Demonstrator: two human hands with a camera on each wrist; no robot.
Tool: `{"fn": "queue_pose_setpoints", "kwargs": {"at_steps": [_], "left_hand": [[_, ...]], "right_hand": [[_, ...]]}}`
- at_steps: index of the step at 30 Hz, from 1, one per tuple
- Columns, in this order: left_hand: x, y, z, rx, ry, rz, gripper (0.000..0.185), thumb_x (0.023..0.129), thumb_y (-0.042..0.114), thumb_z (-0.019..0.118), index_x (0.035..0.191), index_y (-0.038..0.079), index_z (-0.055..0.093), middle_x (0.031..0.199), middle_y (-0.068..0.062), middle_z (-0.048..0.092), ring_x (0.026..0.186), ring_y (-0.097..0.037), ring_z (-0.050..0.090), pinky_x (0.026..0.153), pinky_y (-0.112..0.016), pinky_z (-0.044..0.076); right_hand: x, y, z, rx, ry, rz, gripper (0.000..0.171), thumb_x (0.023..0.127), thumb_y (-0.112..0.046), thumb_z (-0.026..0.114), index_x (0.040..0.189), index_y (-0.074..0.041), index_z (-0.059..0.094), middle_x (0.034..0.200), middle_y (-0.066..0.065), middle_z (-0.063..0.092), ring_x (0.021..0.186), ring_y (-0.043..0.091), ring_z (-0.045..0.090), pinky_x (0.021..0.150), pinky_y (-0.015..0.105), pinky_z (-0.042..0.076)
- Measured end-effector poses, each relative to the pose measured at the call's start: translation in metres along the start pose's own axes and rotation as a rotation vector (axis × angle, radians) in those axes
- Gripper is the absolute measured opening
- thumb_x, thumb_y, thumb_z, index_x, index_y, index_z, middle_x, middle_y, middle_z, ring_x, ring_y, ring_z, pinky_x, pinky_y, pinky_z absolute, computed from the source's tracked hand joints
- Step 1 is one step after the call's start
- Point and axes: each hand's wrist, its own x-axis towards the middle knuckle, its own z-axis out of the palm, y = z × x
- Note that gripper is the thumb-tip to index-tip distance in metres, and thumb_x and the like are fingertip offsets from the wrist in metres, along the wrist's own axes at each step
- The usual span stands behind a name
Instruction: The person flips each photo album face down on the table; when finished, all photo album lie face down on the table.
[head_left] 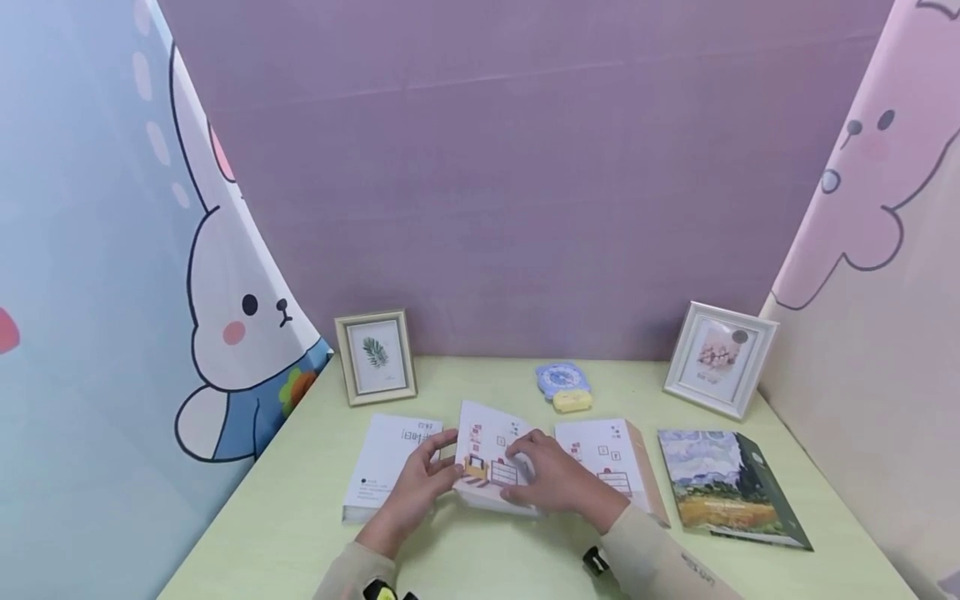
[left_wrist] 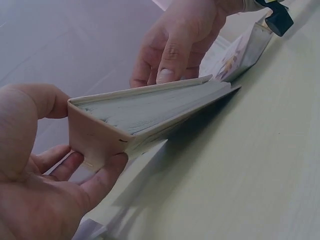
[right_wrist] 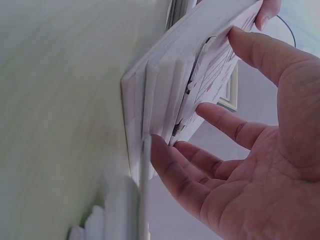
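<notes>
A thick white book (head_left: 480, 421) with small printed drawings on its cover is tilted, its spine side lifted off the table. My left hand (head_left: 422, 482) grips its spine (left_wrist: 92, 130) between thumb and fingers. My right hand (head_left: 553, 473) holds the opposite edge: in the right wrist view thumb and a finger (right_wrist: 220, 117) touch the cover and other fingertips meet the page edges (right_wrist: 167, 95). Beside it lies a similar white book (head_left: 596, 450), partly behind my right hand. Left of it rests another white book (head_left: 386, 458), partly behind my left hand.
A book with a landscape painting cover (head_left: 723, 483) lies at the right. Farther back stand a gold picture frame (head_left: 412, 358) and a white picture frame (head_left: 678, 358). Between them sits a blue and yellow clock-like object (head_left: 562, 380). Walls of patterned cloth (head_left: 525, 208) enclose the pale green table (head_left: 480, 567).
</notes>
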Motion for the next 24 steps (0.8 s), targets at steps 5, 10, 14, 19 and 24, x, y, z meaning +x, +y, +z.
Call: {"fn": "queue_pose_setpoints", "kwargs": {"at_steps": [5, 10, 14, 19, 24], "left_hand": [[-0.0008, -0.0009, -0.0007, -0.005, -0.002, 0.018, 0.065, 0.098, 0.012, 0.07, 0.156, 0.006, 0.041, 0.165, -0.016, 0.034, 0.133, -0.037, 0.058, 0.1, -0.037, 0.058], [-0.0019, -0.0004, -0.0012, -0.03, -0.002, 0.033, 0.064, 0.099, 0.015, 0.07, 0.157, 0.009, 0.042, 0.165, -0.013, 0.035, 0.133, -0.033, 0.059, 0.101, -0.037, 0.057], [-0.0025, 0.0005, -0.0014, -0.049, -0.005, 0.047, 0.063, 0.101, 0.018, 0.069, 0.157, 0.01, 0.043, 0.165, -0.01, 0.036, 0.136, -0.031, 0.056, 0.105, -0.036, 0.055], [-0.0029, 0.0015, -0.002, -0.065, -0.021, 0.084, 0.056, 0.105, 0.017, 0.063, 0.156, 0.006, 0.043, 0.163, -0.013, 0.039, 0.135, -0.028, 0.057, 0.108, -0.036, 0.053], [-0.0033, 0.0042, -0.0021, -0.045, -0.032, 0.102, 0.049, 0.109, 0.02, 0.058, 0.155, 0.007, 0.046, 0.158, -0.014, 0.046, 0.132, -0.024, 0.06, 0.11, -0.033, 0.05]], "right_hand": [[0.0, 0.0005, 0.0012, 0.005, 0.005, -0.009, 0.066, 0.082, -0.055, 0.084, 0.135, -0.021, 0.065, 0.14, 0.006, 0.055, 0.129, 0.031, 0.054, 0.107, 0.059, 0.049], [-0.0009, 0.0002, 0.0011, 0.029, 0.006, -0.024, 0.065, 0.082, -0.055, 0.085, 0.134, -0.021, 0.064, 0.138, 0.005, 0.055, 0.125, 0.028, 0.055, 0.104, 0.057, 0.051], [-0.0005, -0.0006, 0.0007, 0.043, 0.007, -0.025, 0.066, 0.082, -0.057, 0.084, 0.134, -0.023, 0.064, 0.136, 0.004, 0.055, 0.121, 0.025, 0.055, 0.102, 0.054, 0.052], [0.0005, -0.0011, 0.0002, 0.087, 0.007, -0.017, 0.067, 0.082, -0.058, 0.084, 0.136, -0.025, 0.063, 0.133, 0.005, 0.055, 0.114, 0.023, 0.057, 0.096, 0.05, 0.055], [0.0007, -0.0017, 0.0002, 0.153, 0.011, -0.019, 0.071, 0.084, -0.056, 0.083, 0.142, -0.024, 0.059, 0.133, 0.008, 0.055, 0.099, 0.02, 0.061, 0.083, 0.041, 0.057]]}}
